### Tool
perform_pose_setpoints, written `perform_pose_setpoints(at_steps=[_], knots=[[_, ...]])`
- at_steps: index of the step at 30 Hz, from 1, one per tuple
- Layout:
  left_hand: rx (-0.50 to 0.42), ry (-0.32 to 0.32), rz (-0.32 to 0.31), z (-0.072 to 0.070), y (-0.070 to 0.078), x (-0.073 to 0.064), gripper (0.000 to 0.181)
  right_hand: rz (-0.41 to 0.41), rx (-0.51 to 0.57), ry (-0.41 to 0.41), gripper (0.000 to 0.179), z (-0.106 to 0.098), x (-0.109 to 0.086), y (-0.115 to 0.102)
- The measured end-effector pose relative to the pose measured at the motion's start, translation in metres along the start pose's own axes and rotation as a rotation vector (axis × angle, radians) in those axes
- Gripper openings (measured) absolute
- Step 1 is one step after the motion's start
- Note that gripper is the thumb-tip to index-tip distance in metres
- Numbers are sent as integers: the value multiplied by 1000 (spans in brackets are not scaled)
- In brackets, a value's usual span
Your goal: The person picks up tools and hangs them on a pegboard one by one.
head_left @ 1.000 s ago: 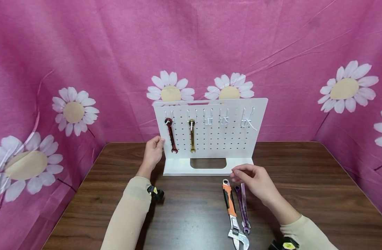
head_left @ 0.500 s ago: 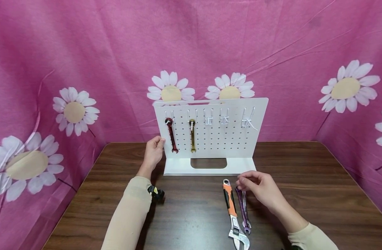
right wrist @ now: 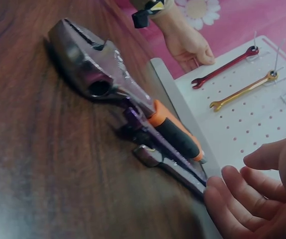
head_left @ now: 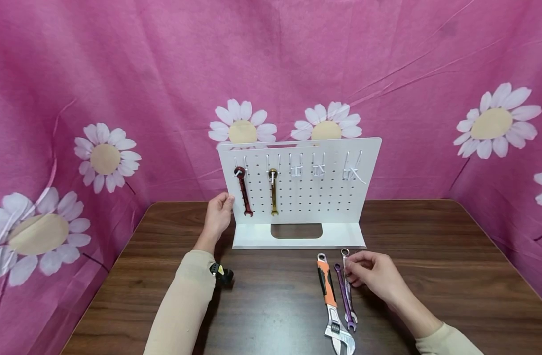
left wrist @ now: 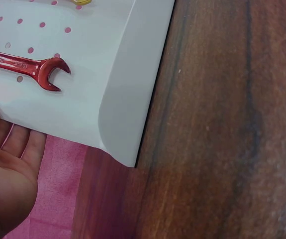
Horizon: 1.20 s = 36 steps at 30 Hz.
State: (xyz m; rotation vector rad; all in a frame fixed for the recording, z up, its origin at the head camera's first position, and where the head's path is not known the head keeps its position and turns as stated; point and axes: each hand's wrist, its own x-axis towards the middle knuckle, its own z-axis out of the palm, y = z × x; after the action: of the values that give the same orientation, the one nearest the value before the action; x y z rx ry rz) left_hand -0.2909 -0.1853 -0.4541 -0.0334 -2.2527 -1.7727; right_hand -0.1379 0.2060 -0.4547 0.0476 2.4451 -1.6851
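Note:
My left hand (head_left: pixel 219 216) grips the left edge of a white pegboard (head_left: pixel 315 197), thumb in front and fingers behind. A red wrench (head_left: pixel 243 192) and a gold wrench (head_left: pixel 273 193) hang from its hooks. My right hand (head_left: pixel 373 273) is at the upper part of a silver wrench (head_left: pixel 345 254) on the table, fingertips right at its shaft. In the right wrist view the right fingers (right wrist: pixel 242 191) are loosely bent, thumb apart from them. A purple wrench (head_left: pixel 344 298) lies just left of the silver one, then an adjustable wrench (head_left: pixel 327 291) with an orange and black handle.
White wire hooks (head_left: pixel 318 167) without tools stick out from the board's middle and right. The board's foot (head_left: pixel 253 239) rests on a dark wooden table (head_left: pixel 271 296). A pink cloth (head_left: pixel 271 59) with daisies hangs behind and at both sides.
My right hand has moved from the board's foot toward me and slightly right, down to the silver wrench, whose ring end now shows. My left hand has stayed at the board's edge.

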Motion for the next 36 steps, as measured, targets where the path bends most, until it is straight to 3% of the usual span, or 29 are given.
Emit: perform_pose_setpoints(at_steps=[8,15,23,36], knots=[[-7,-7,-5,2,0,2,27,84,21,-32,20,-1,-2,9],[-12,2,-18,3,2,2,26,86,-52,-73,22,-2,0,14],[-27,7,-17,4,2,1,26,89,-246,-18,23,4,2,13],[-28,2,-24,0,1,1,25,121,-284,24,19,14,4,10]])
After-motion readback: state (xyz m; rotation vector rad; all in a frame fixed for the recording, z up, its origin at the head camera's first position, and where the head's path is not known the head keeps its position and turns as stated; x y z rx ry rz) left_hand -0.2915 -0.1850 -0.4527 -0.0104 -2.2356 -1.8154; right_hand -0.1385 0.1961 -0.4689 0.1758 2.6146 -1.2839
